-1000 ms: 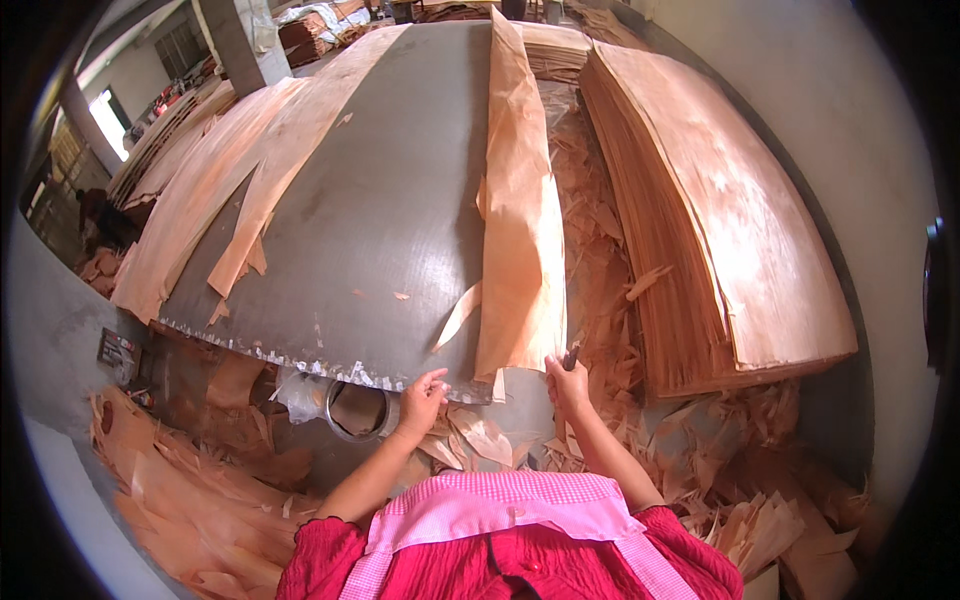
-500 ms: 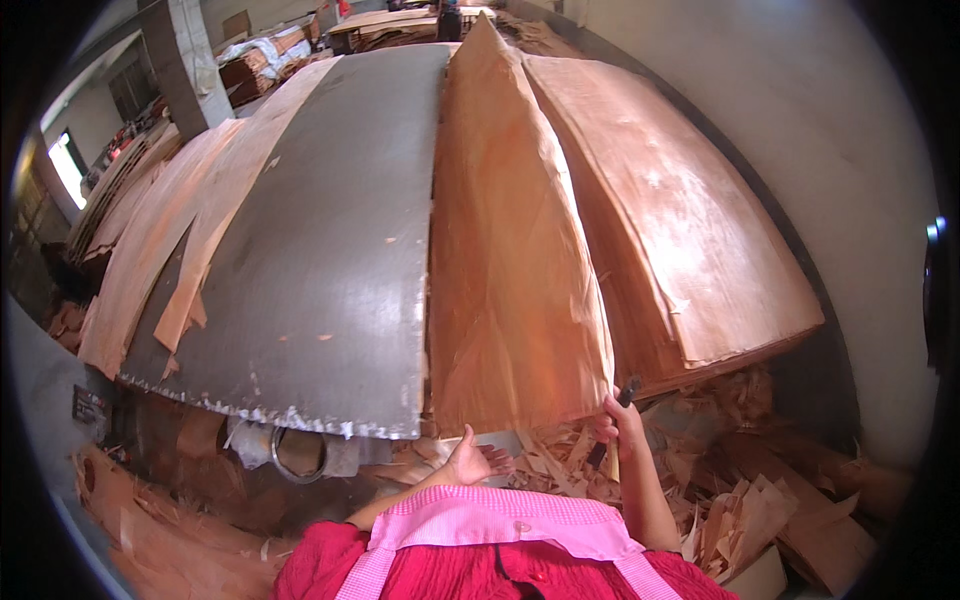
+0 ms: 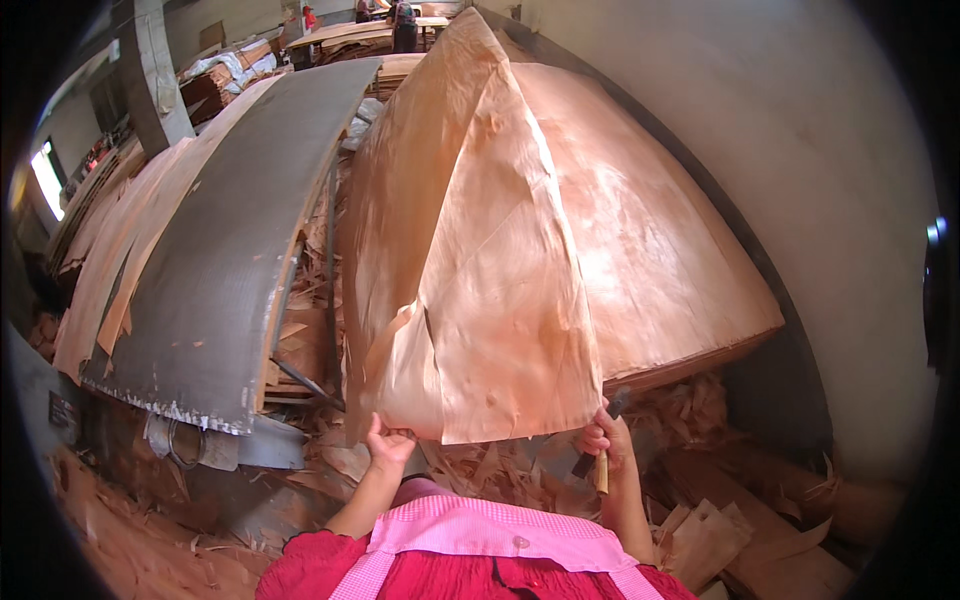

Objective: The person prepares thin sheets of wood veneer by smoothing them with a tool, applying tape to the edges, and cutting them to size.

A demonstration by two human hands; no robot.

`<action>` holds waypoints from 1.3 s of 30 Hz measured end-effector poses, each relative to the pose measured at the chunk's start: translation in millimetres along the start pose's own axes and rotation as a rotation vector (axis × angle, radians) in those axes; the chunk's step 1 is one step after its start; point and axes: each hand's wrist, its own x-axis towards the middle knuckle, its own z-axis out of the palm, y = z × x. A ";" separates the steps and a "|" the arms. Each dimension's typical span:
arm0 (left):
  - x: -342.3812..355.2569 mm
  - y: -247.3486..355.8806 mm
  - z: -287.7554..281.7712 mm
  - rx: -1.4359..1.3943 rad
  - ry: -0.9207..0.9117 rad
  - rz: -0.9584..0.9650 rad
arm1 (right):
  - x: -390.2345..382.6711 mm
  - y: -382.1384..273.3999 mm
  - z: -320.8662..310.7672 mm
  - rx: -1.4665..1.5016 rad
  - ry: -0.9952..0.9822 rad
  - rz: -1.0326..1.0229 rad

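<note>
A large, thin orange-brown wood veneer sheet (image 3: 510,330) stands folded and raised in front of me, with a peak at its far end. My right hand (image 3: 608,440) is closed at the sheet's near right corner. That same hand also holds a tool with a pale wooden handle (image 3: 602,473) and a dark head; its exact kind is unclear. At the sheet's lower left edge, my left hand (image 3: 388,443) touches the veneer, thumb raised apart from the bent fingers.
To the right, a broad veneer stack (image 3: 670,250) lies beside the pale wall (image 3: 830,200). A grey-topped table (image 3: 225,270) with veneer strips (image 3: 130,270) stands left, across a gap. Veneer scraps (image 3: 480,475) litter the floor. People (image 3: 404,28) are at the far end.
The veneer sheet has swung leftward and opened wider, showing more of its paler face. My left hand has moved left to its lower edge. The view has shifted right, exposing the gap beside the table.
</note>
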 end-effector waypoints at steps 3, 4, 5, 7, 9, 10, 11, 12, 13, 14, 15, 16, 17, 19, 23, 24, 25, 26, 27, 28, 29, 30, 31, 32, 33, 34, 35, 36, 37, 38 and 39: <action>-38.0 -48.9 45.1 0.143 -0.222 0.122 | -8.7 -52.0 -41.4 0.106 0.032 0.003; -40.6 -66.9 51.1 0.123 -0.208 0.132 | -10.2 -68.7 -62.4 0.151 0.022 0.001; -44.0 -82.1 56.5 0.153 -0.237 0.162 | -11.8 -85.9 -79.6 0.139 0.006 -0.013; -48.6 -118.0 65.6 0.219 -0.283 0.216 | -14.2 -120.7 -121.6 0.165 0.030 -0.005; -41.4 -144.9 83.6 0.158 -0.542 0.045 | -10.7 -156.0 -154.5 0.081 0.101 -0.032; -22.4 -154.1 89.3 0.125 -0.488 0.013 | -9.2 -176.0 -172.5 0.084 0.099 -0.045; 5.6 -160.8 90.0 0.089 -0.433 -0.019 | -6.8 -196.8 -188.5 0.086 0.097 -0.056; 50.6 -161.3 77.7 0.071 -0.291 -0.001 | -3.2 -218.7 -206.9 0.095 0.109 -0.049; 97.8 -163.2 63.7 0.054 -0.151 0.017 | 3.1 -240.7 -224.9 0.106 0.118 -0.044; 132.2 -162.0 60.7 0.014 -0.132 0.168 | 10.2 -258.6 -227.2 0.144 0.141 -0.051; 154.6 -173.8 86.1 -0.033 -0.145 0.294 | 17.6 -288.2 -221.5 0.003 0.126 -0.121; 155.6 -173.6 89.8 0.029 -0.301 0.342 | 12.6 -290.0 -238.2 -0.054 0.094 -0.103; 157.9 -187.3 99.3 0.084 -0.462 0.354 | -0.9 -295.2 -262.4 -0.123 0.091 -0.105; 197.9 -121.8 88.6 0.216 -0.072 0.439 | 37.6 -319.6 -272.9 -0.204 0.212 -0.094; 168.2 -122.3 144.9 0.397 0.047 0.839 | 30.4 -306.9 -269.5 -0.230 0.305 -0.142; 151.5 -145.4 157.5 0.450 -0.012 0.934 | 26.4 -317.3 -269.5 -0.317 0.345 -0.157; 135.6 -149.6 161.6 0.496 -0.068 1.047 | 25.5 -319.5 -262.1 -0.403 0.370 -0.166; 130.6 -150.5 158.6 0.525 -0.108 1.122 | 28.5 -324.4 -251.8 -0.415 0.381 -0.170; 123.5 -162.7 162.0 0.510 -0.094 1.097 | 28.7 -328.6 -249.4 -0.468 0.399 -0.176; 115.9 -177.3 164.3 0.494 -0.081 1.070 | 28.5 -334.0 -247.7 -0.521 0.419 -0.183; 105.1 -182.8 162.6 0.486 -0.062 1.059 | 29.5 -334.1 -245.5 -0.564 0.428 -0.181; 115.6 -186.9 152.0 0.531 -0.039 1.212 | 30.8 -337.1 -241.2 -0.594 0.422 -0.216; 120.4 -189.1 146.4 0.521 -0.015 1.197 | 31.0 -338.0 -237.1 -0.629 0.447 -0.206; 124.3 -190.4 138.7 0.513 0.017 1.176 | 30.6 -338.5 -232.5 -0.668 0.477 -0.188; 127.5 -192.1 130.3 0.504 0.049 1.154 | 28.9 -339.7 -230.0 -0.708 0.507 -0.172; 129.4 -195.3 119.6 0.491 0.083 1.047 | 27.9 -341.5 -231.7 -0.811 0.502 -0.211; 132.8 -199.7 111.8 0.480 0.104 0.938 | 24.1 -343.0 -236.2 -0.853 0.580 -0.196; 132.5 -203.6 115.9 0.462 0.109 0.844 | 22.4 -348.5 -240.9 -0.888 0.643 -0.196; 132.1 -212.1 117.8 0.459 0.126 0.904 | 20.1 -354.2 -247.9 -0.922 0.709 -0.197; 131.4 -222.3 118.3 0.457 0.140 0.967 | 18.4 -356.9 -263.3 -0.898 0.711 -0.243; 125.0 -234.8 115.0 0.464 0.172 1.022 | 15.3 -362.5 -278.0 -0.913 0.691 -0.333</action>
